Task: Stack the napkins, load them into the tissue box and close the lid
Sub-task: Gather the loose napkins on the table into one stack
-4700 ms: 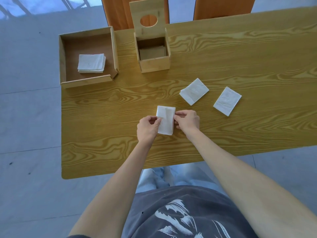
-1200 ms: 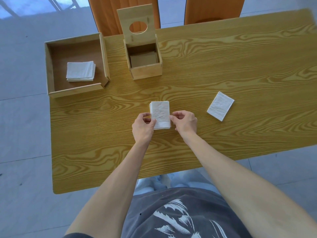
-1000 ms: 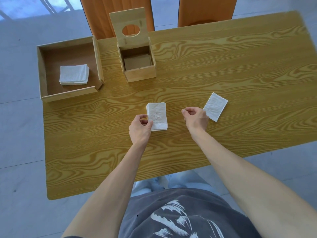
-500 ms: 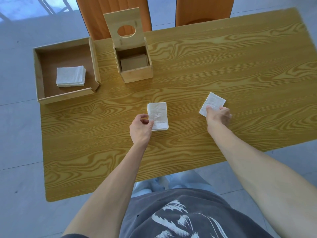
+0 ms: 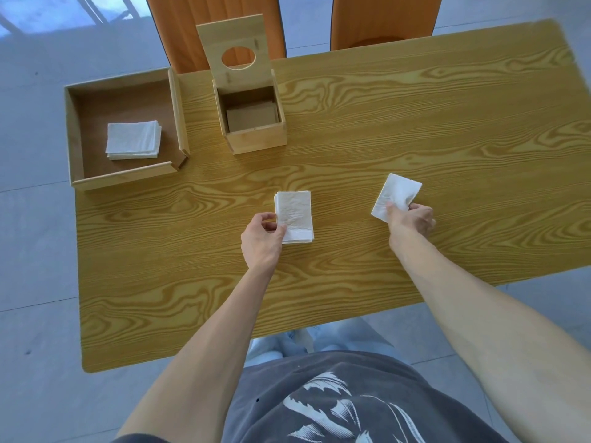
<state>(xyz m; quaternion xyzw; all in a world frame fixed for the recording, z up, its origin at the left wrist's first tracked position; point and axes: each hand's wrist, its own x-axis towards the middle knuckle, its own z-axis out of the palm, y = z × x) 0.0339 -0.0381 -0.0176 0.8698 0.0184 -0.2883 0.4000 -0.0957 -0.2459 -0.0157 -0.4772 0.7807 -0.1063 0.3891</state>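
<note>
Left hand [image 5: 260, 239] pinches napkin stack [image 5: 294, 216], long axis toward frame top. Right hand [image 5: 411, 217] grips single napkin [image 5: 396, 195], tilted upper-right.

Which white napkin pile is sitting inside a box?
The white napkin stack inside the shallow wooden tray at the table's far left corner. The other pile and single napkin are out on the tabletop.

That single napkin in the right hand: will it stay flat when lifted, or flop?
The single napkin will probably flop: it already creases where the right hand pinches its near edge. It looks thin and very light, so it may drift or slide off the stack unless pressed down.
</note>
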